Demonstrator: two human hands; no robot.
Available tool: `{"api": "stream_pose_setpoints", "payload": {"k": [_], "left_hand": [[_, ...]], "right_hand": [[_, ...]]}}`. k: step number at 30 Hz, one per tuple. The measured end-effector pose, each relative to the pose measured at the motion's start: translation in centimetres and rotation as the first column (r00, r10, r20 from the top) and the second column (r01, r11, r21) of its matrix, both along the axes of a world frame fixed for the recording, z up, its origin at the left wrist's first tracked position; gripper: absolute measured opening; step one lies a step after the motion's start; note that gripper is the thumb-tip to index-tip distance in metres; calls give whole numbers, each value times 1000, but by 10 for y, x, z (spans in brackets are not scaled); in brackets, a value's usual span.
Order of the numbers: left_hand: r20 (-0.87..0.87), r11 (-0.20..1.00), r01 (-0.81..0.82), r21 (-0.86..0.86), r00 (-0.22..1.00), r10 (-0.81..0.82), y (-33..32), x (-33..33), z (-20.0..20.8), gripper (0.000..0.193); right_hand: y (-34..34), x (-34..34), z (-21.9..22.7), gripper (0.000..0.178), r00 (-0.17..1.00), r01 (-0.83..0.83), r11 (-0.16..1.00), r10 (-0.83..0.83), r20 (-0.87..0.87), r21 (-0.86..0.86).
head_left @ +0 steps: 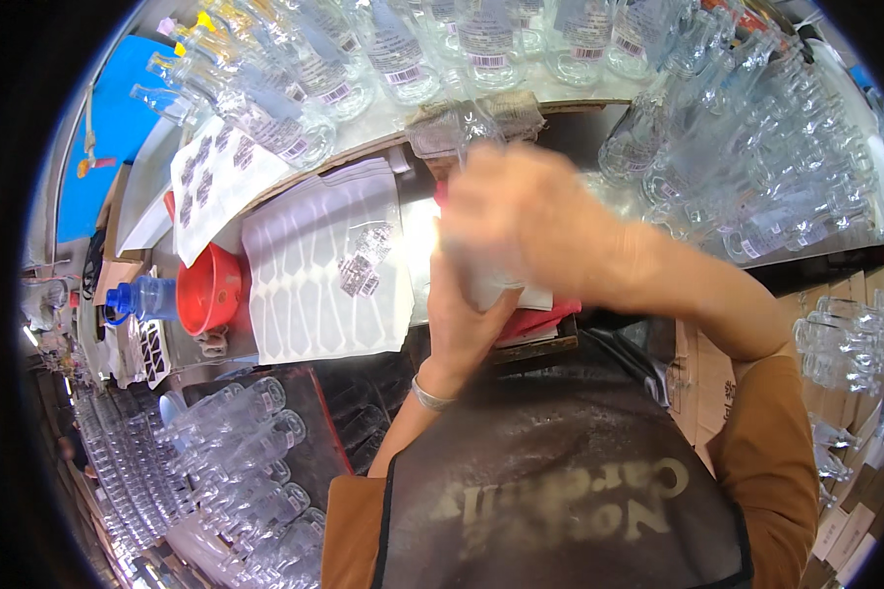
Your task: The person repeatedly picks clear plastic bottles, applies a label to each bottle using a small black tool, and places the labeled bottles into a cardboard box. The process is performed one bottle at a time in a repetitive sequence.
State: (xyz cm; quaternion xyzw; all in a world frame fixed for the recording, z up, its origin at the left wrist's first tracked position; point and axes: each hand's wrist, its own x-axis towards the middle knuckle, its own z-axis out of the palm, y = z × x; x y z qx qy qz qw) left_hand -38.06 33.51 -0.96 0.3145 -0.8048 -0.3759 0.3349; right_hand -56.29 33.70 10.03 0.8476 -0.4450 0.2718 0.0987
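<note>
My left hand (pixel 459 319), with a metal bracelet at its wrist, is wrapped round a clear glass bottle (pixel 477 124). The bottle's far end lies by a folded greyish-brown cloth (pixel 516 110). Across the bottle's middle lies my right hand (pixel 530 211), smeared by motion, so its fingers do not show clearly. Left of my hands is a stack of pale label sheets (pixel 300 260), the top one bearing only a few printed labels. Some red cloth (pixel 550 319) shows under my hands.
Clear labelled bottles (pixel 486 44) line the back shelf, with many more bottles (pixel 756 137) at right. A red bowl (pixel 209 290) and a blue-capped plastic bottle (pixel 152 297) stand left. More bottles (pixel 255 452) fill the lower left; cardboard (pixel 697 383) is at right.
</note>
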Motion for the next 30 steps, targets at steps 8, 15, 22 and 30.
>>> {"api": "stream_pose_setpoints", "payload": {"k": [8, 15, 22, 30], "left_hand": [[-54, 995, 80, 55, 996, -77, 0, 4, 10, 104], [-313, 821, 116, 559, 946, 79, -44, -5, 38, 64], [30, 991, 120, -59, 992, -119, -72, -39, 13, 52], [-328, 948, 266, 176, 923, -198, 6, -37, 39, 78]], "right_hand": [[6, -43, -16, 23, 925, 156, 988, -150, 348, 12], [3, -55, -38, 27, 786, 259, 951, -310, 535, 170], [-23, -64, -37, 21, 526, 133, 939, -337, 781, 316], [67, -34, 28, 42, 614, 156, 952, -303, 729, 264]]}}
